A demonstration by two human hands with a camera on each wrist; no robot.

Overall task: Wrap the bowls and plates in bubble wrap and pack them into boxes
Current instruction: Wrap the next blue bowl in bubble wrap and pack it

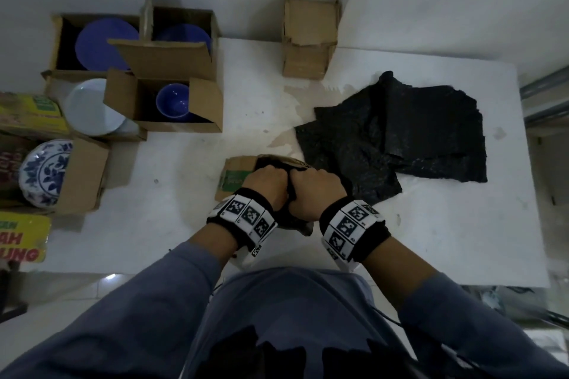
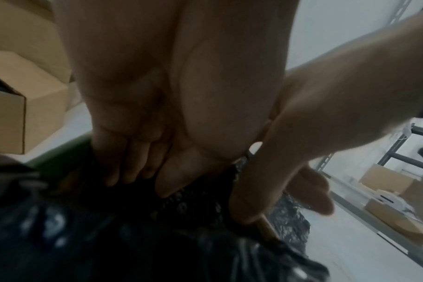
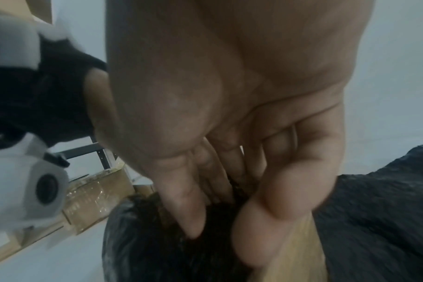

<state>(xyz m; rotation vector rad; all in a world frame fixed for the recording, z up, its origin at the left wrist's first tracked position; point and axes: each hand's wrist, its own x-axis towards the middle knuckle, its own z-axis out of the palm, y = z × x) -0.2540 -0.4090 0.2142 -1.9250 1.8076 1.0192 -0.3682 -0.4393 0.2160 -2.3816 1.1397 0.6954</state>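
A small cardboard box (image 1: 235,177) with green print stands on the white table just in front of me. A bundle wrapped in black bubble wrap (image 1: 291,194) sits in its opening, and what is inside the wrap is hidden. My left hand (image 1: 267,179) and right hand (image 1: 317,186) are side by side on top of it, knuckles up. In the left wrist view my left hand (image 2: 143,171) digs fingers and thumb into the black wrap (image 2: 133,238). My right hand (image 3: 215,194) does the same in the right wrist view, its little finger lying along the box wall (image 3: 292,257).
Loose black bubble wrap sheets (image 1: 400,132) lie to the right. A closed box (image 1: 309,37) stands at the back. On the left, open boxes hold blue plates (image 1: 104,43), a blue bowl (image 1: 173,100), pale plates (image 1: 92,111) and a blue-patterned plate (image 1: 46,172). Metal shelving (image 1: 545,95) is at far right.
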